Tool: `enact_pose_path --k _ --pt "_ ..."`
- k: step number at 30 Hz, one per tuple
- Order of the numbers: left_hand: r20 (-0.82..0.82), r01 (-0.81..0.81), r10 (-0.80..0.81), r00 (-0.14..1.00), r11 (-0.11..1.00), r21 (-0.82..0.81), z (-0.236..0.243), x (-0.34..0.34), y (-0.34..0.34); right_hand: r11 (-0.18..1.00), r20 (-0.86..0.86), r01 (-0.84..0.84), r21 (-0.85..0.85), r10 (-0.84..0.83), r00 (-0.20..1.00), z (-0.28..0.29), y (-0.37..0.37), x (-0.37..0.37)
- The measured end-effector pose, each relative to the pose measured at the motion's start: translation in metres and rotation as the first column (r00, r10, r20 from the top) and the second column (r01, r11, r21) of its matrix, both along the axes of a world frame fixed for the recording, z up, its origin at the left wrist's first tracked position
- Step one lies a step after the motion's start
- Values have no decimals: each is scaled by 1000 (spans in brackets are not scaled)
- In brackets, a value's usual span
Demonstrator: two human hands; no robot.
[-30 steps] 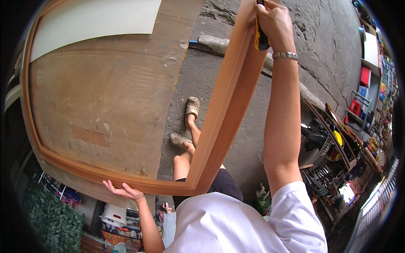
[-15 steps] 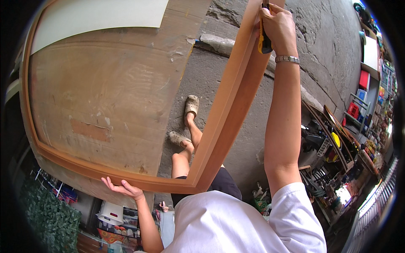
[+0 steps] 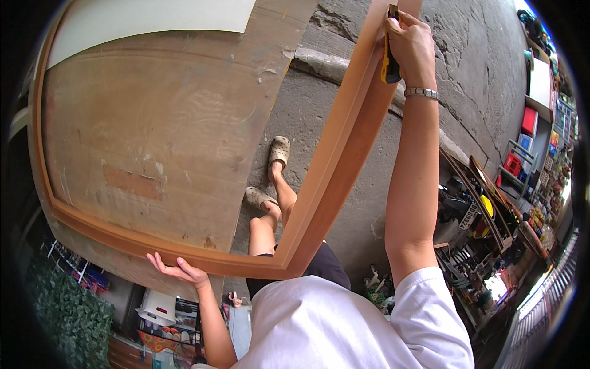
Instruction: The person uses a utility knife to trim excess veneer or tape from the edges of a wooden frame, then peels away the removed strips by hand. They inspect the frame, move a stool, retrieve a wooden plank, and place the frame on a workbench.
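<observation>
Past the surface's edge [image 3: 249, 129], the right hand [image 3: 410, 50], gripping a utility knife [image 3: 388, 71], slides down the frame [image 3: 335, 147]. The left hand [image 3: 180, 269] stays open.

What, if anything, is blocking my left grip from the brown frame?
Nothing visible: your left grip is at the outer edge of the brown frame, and your right grip holds a yellow-and-black cutter by its right side.

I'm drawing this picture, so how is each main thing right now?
Left grip: open, touching the frame
Right grip: closed on the knife
Knife: held; open or shut, I can't tell
Frame: right side past the table's edge
Table: scuffed and stained
White sheet: lying on the table
Clogs: worn
Wristband: worn
</observation>
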State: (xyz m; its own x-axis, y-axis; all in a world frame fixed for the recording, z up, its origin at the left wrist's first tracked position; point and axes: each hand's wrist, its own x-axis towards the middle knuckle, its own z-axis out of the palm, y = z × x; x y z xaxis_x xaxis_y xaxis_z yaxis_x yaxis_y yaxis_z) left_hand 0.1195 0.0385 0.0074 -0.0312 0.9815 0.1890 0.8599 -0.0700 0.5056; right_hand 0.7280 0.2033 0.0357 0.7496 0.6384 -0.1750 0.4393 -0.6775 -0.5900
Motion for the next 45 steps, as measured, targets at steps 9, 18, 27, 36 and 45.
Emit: enact_pose_path --k 9,18,27,36,45 --pt "-6 3 -3 1000 1000 15 -2 -2 -1 1000 38 2 -9 -1 999 -9 -7 0" --pt "-9 14 -14 1000 999 36 -1 -2 0 999 190 -33 -17 36 981 -16 -14 -7" --pt "-5 10 -10 1000 999 42 -2 -2 0 999 5 17 -28 -17 1000 1 -22 -28" --pt "-10 24 -24 1000 999 43 -1 -3 0 999 58 13 -29 -11 998 -3 -35 -41" --pt "-1 24 -24 1000 999 30 -1 -3 -1 998 146 10 -59 -2 989 5 -45 -68"
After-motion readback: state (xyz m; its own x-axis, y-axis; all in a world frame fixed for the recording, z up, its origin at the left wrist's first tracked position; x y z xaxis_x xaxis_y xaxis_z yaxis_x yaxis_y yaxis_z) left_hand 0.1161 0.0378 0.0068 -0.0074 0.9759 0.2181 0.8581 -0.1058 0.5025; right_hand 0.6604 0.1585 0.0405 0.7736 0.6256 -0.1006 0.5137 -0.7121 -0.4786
